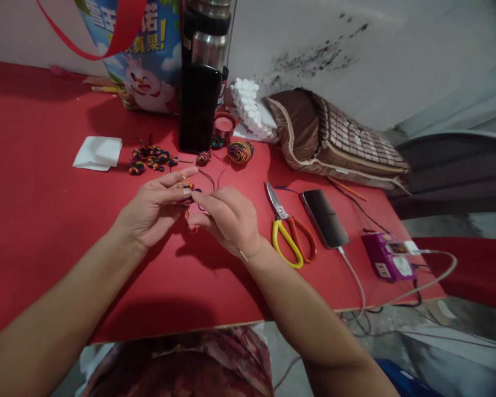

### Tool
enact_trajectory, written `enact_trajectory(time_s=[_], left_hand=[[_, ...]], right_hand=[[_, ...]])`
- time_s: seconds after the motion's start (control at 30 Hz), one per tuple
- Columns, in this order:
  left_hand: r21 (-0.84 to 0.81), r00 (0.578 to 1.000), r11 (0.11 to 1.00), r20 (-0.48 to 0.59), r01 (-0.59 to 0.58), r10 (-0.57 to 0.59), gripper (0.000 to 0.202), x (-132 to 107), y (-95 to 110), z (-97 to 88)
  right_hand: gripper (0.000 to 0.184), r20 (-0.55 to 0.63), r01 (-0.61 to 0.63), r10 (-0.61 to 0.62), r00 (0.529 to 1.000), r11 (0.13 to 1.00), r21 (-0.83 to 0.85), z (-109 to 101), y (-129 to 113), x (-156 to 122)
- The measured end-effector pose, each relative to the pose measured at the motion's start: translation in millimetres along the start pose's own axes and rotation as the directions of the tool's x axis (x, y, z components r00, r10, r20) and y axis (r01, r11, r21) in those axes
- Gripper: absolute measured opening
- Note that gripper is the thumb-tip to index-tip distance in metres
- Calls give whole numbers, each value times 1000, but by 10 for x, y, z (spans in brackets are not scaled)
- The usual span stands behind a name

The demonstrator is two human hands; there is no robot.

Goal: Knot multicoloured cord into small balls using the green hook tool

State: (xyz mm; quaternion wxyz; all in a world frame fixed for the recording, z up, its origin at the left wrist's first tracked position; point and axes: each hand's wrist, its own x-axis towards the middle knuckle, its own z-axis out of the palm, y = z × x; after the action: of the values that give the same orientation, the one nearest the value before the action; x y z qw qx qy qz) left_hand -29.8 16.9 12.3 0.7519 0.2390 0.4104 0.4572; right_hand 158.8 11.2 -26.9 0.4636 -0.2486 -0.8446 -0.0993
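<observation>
**Working a small multicoloured cord knot [189, 194] with both hands over a red surface [33, 209]**

Lying far left on the surface is a white folded paper square [97, 153]. Just to its right is a loose cluster of multicoloured knotted cord pieces [152, 159]. Behind them, against the wall, stands a printed carrier bag with a cartoon snowman and a red strap [146, 66].

The left hand [157, 208] hovers near the middle of the surface. Its thumb and fingers are closed on the small multicoloured cord knot, with the forefinger stretched out straight over it. Thin dark threads loop up from the knot. The right hand [228, 220] meets it from the other side, its fingers curled in and pinched on the same knot, so the piece is held between both hands just above the surface.

Behind the hands a tall black upright case [199, 107] stands in front of a steel flask [209, 38]. A coil of multicoloured cord [240, 151] lies to the right of the case. Next comes a bundle of small white cylinders [250, 107], then a brown cushion with a woven slat panel [334, 140] leaning at the wall.

Right of the right hand lie scissors with one yellow and one red handle [289, 229], blades shut. Beside them is a black smartphone [324, 218] with a white cable plugged in. A purple box [386, 256] sits near the right edge.
</observation>
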Motion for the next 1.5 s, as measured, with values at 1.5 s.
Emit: enact_trajectory(time_s=[1.5], left_hand=[[129, 932, 923, 54, -363, 359, 66, -37, -263, 138]], right_hand=[[70, 382, -606, 880, 284, -144, 782, 6, -183, 334]])
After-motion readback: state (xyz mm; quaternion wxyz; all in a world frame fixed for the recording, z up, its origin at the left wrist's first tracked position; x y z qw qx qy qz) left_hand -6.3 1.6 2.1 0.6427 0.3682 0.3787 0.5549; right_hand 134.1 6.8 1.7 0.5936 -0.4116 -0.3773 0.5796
